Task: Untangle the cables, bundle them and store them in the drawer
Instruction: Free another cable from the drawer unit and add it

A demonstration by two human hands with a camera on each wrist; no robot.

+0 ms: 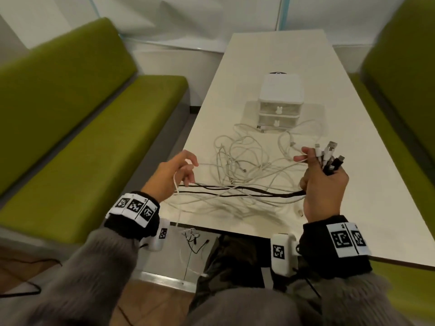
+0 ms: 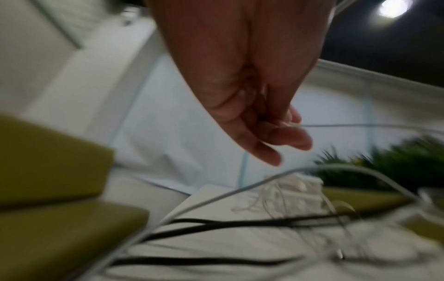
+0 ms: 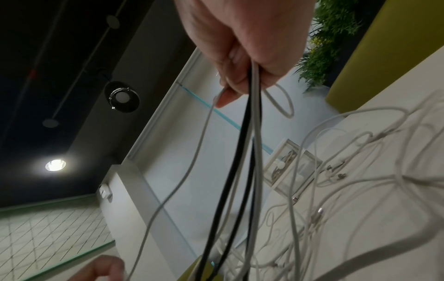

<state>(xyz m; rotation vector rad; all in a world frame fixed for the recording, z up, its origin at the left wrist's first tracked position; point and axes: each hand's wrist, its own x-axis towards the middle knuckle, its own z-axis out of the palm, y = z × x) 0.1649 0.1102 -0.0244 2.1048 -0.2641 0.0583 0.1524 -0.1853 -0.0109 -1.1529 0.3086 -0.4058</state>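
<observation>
**Both hands held cables above the tabletop edge**

Nearest the head camera were the grey fuzzy sleeves (image 1: pixel 98 267) and the black wrist bands carrying printed markers. The right hand (image 1: pixel 323 182) was clamped in a fist around a gathered bunch of cable ends (image 1: pixel 329 156), whose white and black plugs stuck up out of the top of the fist. In the right wrist view, black and white strands dropped out of the bottom of that fist, and a short white loop (image 3: pixel 283 102) hung beside them. The left hand (image 1: pixel 173 175) was partly closed: thumb and fingertips pinched a thin white cable (image 2: pixel 360 125), while the other fingers were loosely curled. The left wrist picture was blurred, so the finer detail of that pinch could not be made out.

Between the two hands, two black cables (image 1: pixel 235 190) and several white ones ran roughly level, held above the near edge of the tabletop (image 1: pixel 367 208). Beyond them a loose tangle of white cables (image 1: pixel 244 156) lay spread on the tabletop, reaching as far as the base of a small white drawer unit (image 1: pixel 280 100). Its two drawers, each with a small rabbit-shaped knob, were both shut. Green benches (image 1: pixel 77 128) stood on either side. More thin cable ends dangled below the tabletop's near edge.
</observation>
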